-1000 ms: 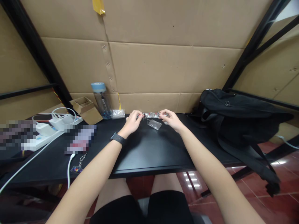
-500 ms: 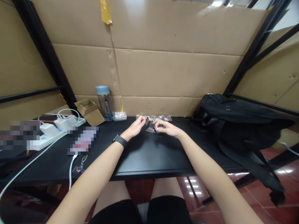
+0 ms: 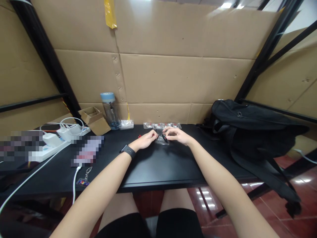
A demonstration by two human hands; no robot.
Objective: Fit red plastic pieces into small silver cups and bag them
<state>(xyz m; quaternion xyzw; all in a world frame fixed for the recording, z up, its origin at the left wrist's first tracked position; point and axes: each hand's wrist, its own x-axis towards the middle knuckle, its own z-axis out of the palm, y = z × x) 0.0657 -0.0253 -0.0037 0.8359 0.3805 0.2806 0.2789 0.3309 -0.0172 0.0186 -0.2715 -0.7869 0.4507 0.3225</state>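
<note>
My left hand (image 3: 149,139), with a dark watch on its wrist, is closed over the desk with its fingertips pinched. A dark, reddish edge shows at those fingertips, but the rest is hidden. Facing it, my right hand (image 3: 177,136) pinches a small black disc-like piece (image 3: 164,137) between thumb and finger. Below and between both hands lies a clear plastic bag (image 3: 162,143) on the black desk (image 3: 158,165). A small red thing (image 3: 139,136) shows just behind my left hand.
Several clear packets (image 3: 153,125) with red and silver bits lie along the cardboard wall. To the left stand a bottle (image 3: 110,110), an open cardboard box (image 3: 95,119), a power strip (image 3: 64,138) and a phone (image 3: 88,150) on its cable. A black bag (image 3: 257,132) occupies the right.
My left hand has dropped slightly, and the dark piece with red that showed at its fingers is now mostly hidden. The red thing beside it has come into view. My right hand keeps its pinch.
</note>
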